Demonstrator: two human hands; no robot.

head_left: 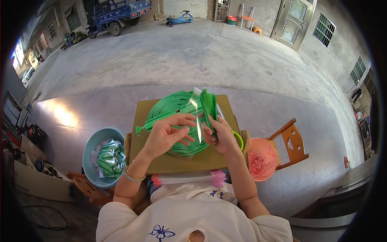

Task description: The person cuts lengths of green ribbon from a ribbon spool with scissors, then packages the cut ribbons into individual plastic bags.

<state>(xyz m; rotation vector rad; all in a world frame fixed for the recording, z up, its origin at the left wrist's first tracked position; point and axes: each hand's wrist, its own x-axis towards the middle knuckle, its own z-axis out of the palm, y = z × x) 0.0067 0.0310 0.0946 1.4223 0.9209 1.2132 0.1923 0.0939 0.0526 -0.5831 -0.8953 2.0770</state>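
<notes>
My right hand (pixel 221 136) is closed around a folded green textured strap (pixel 208 105), held upright above the box-like table (pixel 143 158). A clear plastic sleeve (pixel 196 121) hangs beside the strap, between my two hands; what supports it is hard to make out. My left hand (pixel 167 133) is to the left of the sleeve, fingers spread and nothing visibly gripped. Beneath both hands lies a large coil of green strap (pixel 167 105), one loose end pointing left. Part of a yellow-green ring (pixel 240 141) shows behind my right wrist.
On my lap rests a stack of clear sleeves with pink ends (pixel 189 178). A blue basin (pixel 86 155) at left contains several packed green pieces. At right, a pink basin (pixel 271 149) with reddish strips stands by a wooden chair (pixel 291 143). A blue three-wheeled truck (pixel 117 16) is parked farther off.
</notes>
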